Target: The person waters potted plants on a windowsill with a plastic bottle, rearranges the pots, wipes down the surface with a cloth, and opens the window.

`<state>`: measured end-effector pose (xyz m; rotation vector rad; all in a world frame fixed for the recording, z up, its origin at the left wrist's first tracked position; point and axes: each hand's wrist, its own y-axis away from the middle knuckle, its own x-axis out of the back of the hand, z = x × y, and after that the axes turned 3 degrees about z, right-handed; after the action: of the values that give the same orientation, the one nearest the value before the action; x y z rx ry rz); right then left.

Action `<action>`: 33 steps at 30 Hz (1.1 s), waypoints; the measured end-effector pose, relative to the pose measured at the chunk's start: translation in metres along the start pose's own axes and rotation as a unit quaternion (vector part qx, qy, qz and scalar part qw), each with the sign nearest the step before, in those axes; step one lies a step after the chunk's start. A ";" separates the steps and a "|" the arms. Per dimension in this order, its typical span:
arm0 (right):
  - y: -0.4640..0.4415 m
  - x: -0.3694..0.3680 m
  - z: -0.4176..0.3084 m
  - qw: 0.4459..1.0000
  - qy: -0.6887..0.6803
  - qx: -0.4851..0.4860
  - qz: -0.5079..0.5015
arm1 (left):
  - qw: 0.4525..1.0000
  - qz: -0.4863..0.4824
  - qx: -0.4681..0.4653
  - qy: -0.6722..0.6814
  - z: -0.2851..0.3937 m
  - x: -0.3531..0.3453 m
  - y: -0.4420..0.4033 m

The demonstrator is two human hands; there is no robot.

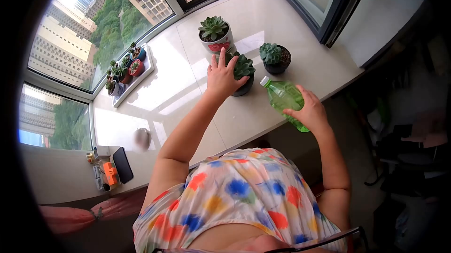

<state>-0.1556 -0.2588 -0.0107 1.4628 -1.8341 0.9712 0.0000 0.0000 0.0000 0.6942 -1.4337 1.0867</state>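
My right hand [311, 111] is wrapped round a green plastic bottle [284, 94] with a white cap, tilted over the sill's front edge. My left hand [222, 77] is spread over a succulent in a dark pot [245, 67], fingers apart at its leaves; the hand hides part of the plant. Just behind stands a succulent in a white pot with a red pattern [216, 34]. To the right of the left hand, a bluish-green succulent in a black pot [275, 58] sits near the bottle's cap.
A white tray [136, 81] with several small potted succulents lies along the window at the left. A dark phone [123, 164], an orange object [110, 173] and a blurred round object [142, 139] are nearer on the left. An open window sash [324, 4] stands at the right.
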 end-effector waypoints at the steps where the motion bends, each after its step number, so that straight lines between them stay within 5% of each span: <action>1: -0.001 -0.004 -0.001 1.000 -0.004 0.003 -0.001 | 1.000 -0.004 0.005 0.024 -0.006 -0.001 -0.001; 4: 0.002 0.014 0.005 0.999 0.034 0.010 -0.021 | 0.994 0.026 -0.005 0.104 0.001 -0.023 -0.001; 33: -0.019 0.034 -0.049 0.976 0.197 0.025 -0.087 | 0.988 0.060 -0.007 0.145 -0.027 -0.024 0.004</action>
<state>-0.1442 -0.2389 0.0479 1.3202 -1.3827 1.1324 0.0119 0.0224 -0.0261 0.4235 -1.2410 1.2159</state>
